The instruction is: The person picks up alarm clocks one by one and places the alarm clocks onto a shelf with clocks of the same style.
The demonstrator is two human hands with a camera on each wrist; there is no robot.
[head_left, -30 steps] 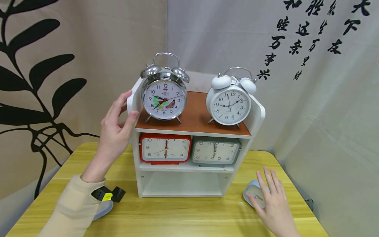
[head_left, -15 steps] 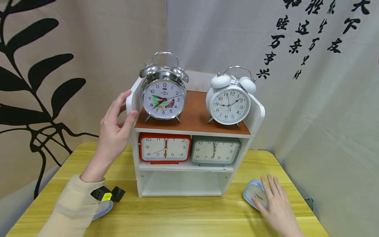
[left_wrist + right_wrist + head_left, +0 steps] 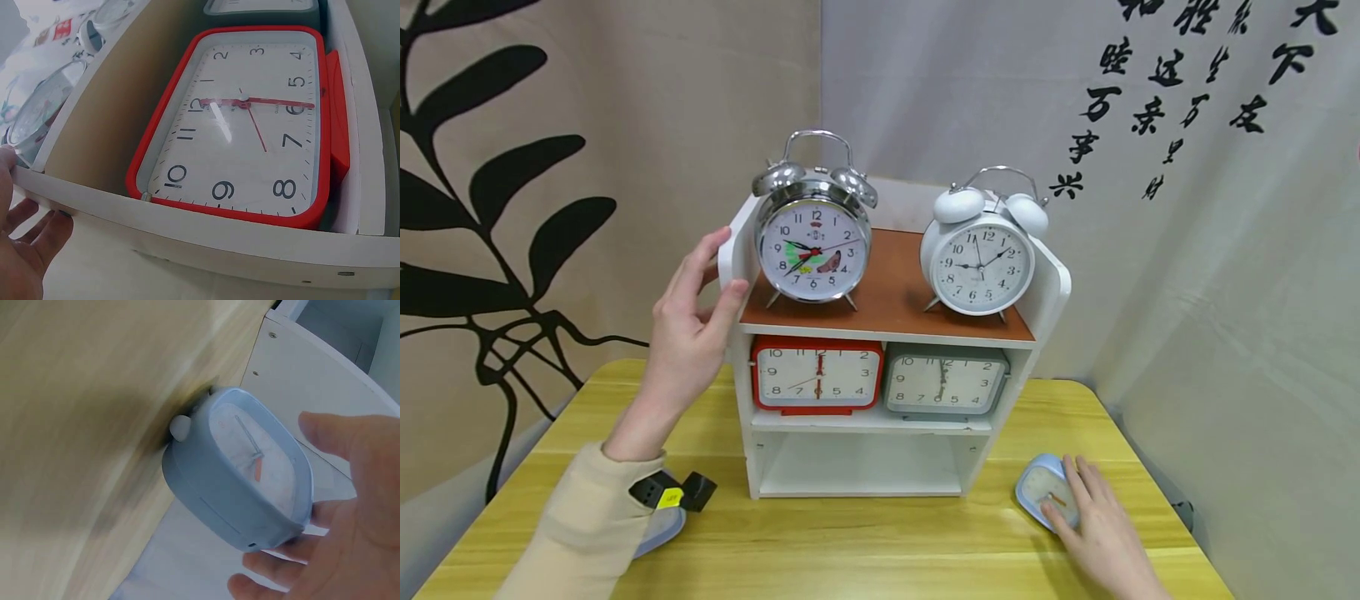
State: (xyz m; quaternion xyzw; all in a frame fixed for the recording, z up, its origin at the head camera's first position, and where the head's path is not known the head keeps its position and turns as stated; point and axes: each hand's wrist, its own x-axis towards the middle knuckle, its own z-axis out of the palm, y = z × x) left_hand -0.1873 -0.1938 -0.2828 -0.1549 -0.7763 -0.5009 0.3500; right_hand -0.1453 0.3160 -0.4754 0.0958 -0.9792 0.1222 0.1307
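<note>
My left hand (image 3: pixel 688 333) holds the left side panel of a small white shelf (image 3: pixel 861 465), its thumb by the front edge and other fingers against the outer face. At the table's right, my right hand (image 3: pixel 1101 521) is beside a small light-blue alarm clock (image 3: pixel 1047 485). In the right wrist view, the fingertips (image 3: pixel 275 569) reach the far side of this clock (image 3: pixel 231 481), while the thumb stands apart from its face. Whether those fingers touch it is unclear. A red clock (image 3: pixel 817 375) and a grey-green clock (image 3: pixel 947 383) occupy the middle tier.
On the brown top stand a silver twin-bell alarm clock (image 3: pixel 815 250) and a white twin-bell alarm clock (image 3: pixel 981 265). A bluish object (image 3: pixel 661 533) is partly hidden under the left sleeve on the wooden table (image 3: pixel 850 546). Curtains hang behind.
My right hand has shifted down and right from over the light-blue alarm clock's face to its right side. My left hand keeps its place on the shelf.
</note>
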